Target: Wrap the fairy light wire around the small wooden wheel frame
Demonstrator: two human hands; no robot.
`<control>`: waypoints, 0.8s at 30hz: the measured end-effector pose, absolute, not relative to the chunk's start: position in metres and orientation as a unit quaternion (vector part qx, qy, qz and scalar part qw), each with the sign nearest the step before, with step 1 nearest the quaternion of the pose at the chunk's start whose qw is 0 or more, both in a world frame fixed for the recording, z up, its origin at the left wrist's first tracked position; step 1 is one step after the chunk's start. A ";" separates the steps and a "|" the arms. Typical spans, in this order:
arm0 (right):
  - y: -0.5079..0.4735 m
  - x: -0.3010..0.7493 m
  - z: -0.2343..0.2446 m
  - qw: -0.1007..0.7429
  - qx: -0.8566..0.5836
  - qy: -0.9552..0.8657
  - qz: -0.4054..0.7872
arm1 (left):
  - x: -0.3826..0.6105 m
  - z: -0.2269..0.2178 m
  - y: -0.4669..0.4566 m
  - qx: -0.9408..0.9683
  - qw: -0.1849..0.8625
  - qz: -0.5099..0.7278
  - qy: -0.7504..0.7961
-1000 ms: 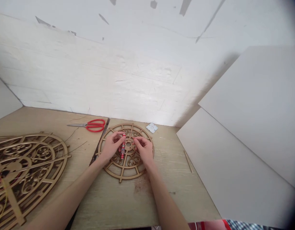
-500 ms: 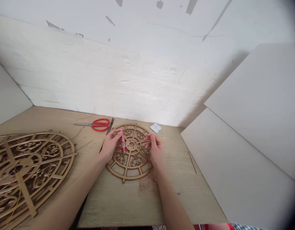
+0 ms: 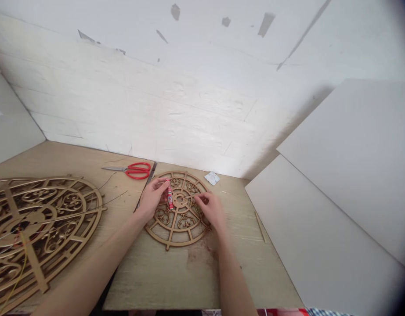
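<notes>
My left hand [image 3: 152,199] is closed round the upper end of a slim red tube with a printed label [image 3: 170,195]. The tube points down over a round wooden openwork disc [image 3: 168,239] with scroll ornaments and a ringed hub. At the disc's right side, my right hand [image 3: 211,208] pinches a thin dark wire [image 3: 189,195], which stretches toward the hub near the tube. Where the wire runs behind my fingers is hidden.
Red-handled scissors [image 3: 139,170] lie at the back left. Stacked larger wooden discs [image 3: 77,240] with wires fill the left. A small white packet [image 3: 212,177] lies behind the right hand, and a thin stick [image 3: 260,227] beside white panels [image 3: 288,210] at right.
My right hand has lowered slightly, and its fingers have drawn together into a pinch at the wire. The left hand still holds the red tube; the view has shifted a little.
</notes>
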State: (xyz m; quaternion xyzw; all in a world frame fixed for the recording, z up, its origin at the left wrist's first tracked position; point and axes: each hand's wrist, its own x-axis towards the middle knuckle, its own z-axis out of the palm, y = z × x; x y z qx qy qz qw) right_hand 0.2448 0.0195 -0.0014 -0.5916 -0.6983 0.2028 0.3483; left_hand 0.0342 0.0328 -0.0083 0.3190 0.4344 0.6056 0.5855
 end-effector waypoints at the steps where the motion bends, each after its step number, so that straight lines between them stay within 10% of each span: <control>1: 0.019 0.244 -0.001 0.330 -0.586 -0.715 0.192 | 0.034 -0.008 0.033 0.320 0.584 0.605 0.436; 24: 0.021 0.234 -0.004 0.436 -0.539 -0.672 0.260 | 0.035 -0.005 0.031 0.328 0.581 0.605 0.435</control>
